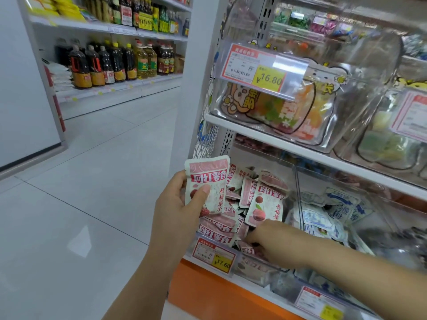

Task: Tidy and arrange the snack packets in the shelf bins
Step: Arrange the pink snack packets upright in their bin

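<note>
Two bare hands work at the lower row of a shop shelf, seen from our head camera. Our left hand holds up a pink-and-white foil snack packet with red lettering, upright, just outside the left edge of the shelf; the thumb lies across the packet's front and the other fingers curl behind it, so the grip is closed on it. Our right hand reaches from the right into the clear plastic shelf bin on the bottom shelf, fingers bent down among a loose heap of matching pink-and-white snack packets; we cannot tell whether those fingers have hold of anything. One packet in the heap stands nearly upright just above this hand, the others lie tilted at mixed angles. A red-and-yellow price tag reading 17.60 is fixed to the bin's front. Just beside it to the right, a second clear bin holds blue-and-white snack packets. On the shelf above, a clear bin with cartoon-printed pouches of mixed sweets carries a red-and-yellow price label reading 16.80. An orange base panel runs below the bottom shelf. Well apart, across the pale tiled floor, another shelving unit holds dark and yellow bottles.
</note>
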Action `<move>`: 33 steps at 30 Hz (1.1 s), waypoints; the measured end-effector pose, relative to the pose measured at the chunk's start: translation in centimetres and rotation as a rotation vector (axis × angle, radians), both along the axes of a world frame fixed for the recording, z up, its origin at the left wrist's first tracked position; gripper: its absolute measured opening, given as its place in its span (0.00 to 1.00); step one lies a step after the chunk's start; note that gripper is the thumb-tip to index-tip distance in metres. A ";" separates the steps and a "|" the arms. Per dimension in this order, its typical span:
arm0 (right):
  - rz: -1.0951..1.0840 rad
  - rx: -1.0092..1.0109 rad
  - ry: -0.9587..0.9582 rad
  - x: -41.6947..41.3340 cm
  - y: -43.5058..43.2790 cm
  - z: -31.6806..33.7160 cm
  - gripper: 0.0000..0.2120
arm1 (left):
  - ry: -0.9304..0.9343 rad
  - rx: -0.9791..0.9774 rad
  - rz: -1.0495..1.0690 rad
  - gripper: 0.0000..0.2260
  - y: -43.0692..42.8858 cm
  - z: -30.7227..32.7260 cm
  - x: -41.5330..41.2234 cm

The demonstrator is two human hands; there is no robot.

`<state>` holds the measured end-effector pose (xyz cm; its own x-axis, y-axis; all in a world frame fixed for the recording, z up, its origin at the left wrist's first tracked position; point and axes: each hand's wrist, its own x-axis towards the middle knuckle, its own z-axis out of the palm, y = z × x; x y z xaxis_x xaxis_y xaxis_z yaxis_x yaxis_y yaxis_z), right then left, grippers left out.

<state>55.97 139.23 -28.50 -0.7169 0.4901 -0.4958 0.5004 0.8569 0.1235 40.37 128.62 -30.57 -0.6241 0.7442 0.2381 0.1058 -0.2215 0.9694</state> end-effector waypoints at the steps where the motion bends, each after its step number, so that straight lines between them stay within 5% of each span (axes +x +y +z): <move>1: -0.004 -0.008 0.001 0.2 0.2 -0.2 0.13 | -0.006 0.004 -0.001 0.07 0.0 0.0 0.1; 12: -0.011 -0.113 -0.186 1.7 -0.9 0.6 0.14 | -0.012 -0.038 0.019 0.08 0.2 -0.2 -0.3; 16: -0.082 -0.273 -0.080 0.8 1.8 2.6 0.18 | 0.011 -0.038 -0.026 0.08 0.3 0.1 0.5; 20: -0.023 -0.062 0.148 -0.3 3.9 2.3 0.11 | 0.078 -0.042 -0.027 0.10 0.2 0.0 0.9; 27: 0.246 0.310 -0.031 -1.1 4.6 -1.4 0.08 | 0.097 -0.065 -0.030 0.10 0.6 -0.4 0.4; 33: 0.175 0.229 0.098 -0.5 5.3 -0.1 0.04 | 0.041 -0.038 -0.001 0.08 0.9 -0.1 0.3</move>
<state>55.42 144.58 -28.56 -0.8391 0.4465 -0.3106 0.3671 0.8863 0.2821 40.67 129.54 -30.67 -0.6134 0.7541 0.2346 0.1452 -0.1844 0.9721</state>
